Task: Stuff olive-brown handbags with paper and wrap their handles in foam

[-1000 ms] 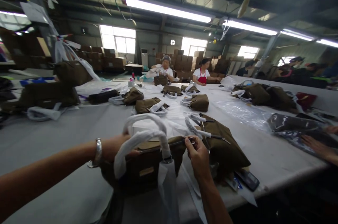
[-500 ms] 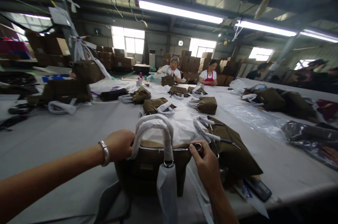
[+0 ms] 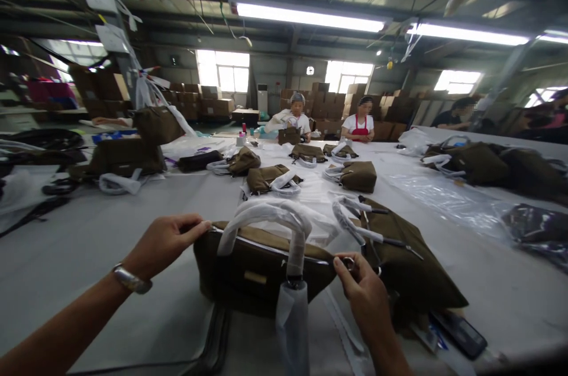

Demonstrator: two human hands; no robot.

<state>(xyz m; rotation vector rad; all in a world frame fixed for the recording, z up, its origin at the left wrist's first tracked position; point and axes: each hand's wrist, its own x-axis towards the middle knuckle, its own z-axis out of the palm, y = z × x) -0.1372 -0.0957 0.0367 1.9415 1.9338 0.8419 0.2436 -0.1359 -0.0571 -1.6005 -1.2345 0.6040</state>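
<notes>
An olive-brown handbag point(image 3: 257, 261) is right in front of me, its top zipper point(image 3: 261, 244) running closed from end to end. White wrapping covers its raised handle point(image 3: 270, 207), and a white-wrapped strap point(image 3: 293, 317) hangs down its front. My left hand point(image 3: 166, 243), with a silver bracelet at the wrist, pinches the bag's upper left corner. At the upper right corner, my right hand point(image 3: 364, 281) grips the bag between thumb and fingers; a ring shows on it. Just right of that hand lies a larger olive bag point(image 3: 408, 252) with wrapped handles.
Several olive bags, among them one point(image 3: 355, 176), lie farther back on the white table point(image 3: 146, 228). A phone-like dark device point(image 3: 459, 334) rests near the front right edge. Clear plastic sheeting point(image 3: 444, 198) spreads to the right. Two people point(image 3: 359, 125) sit across the table.
My left hand has moved from behind the handle out to the left corner. The bag's top is now stretched and tilted, with the zipper line fully in view. My right hand keeps its corner.
</notes>
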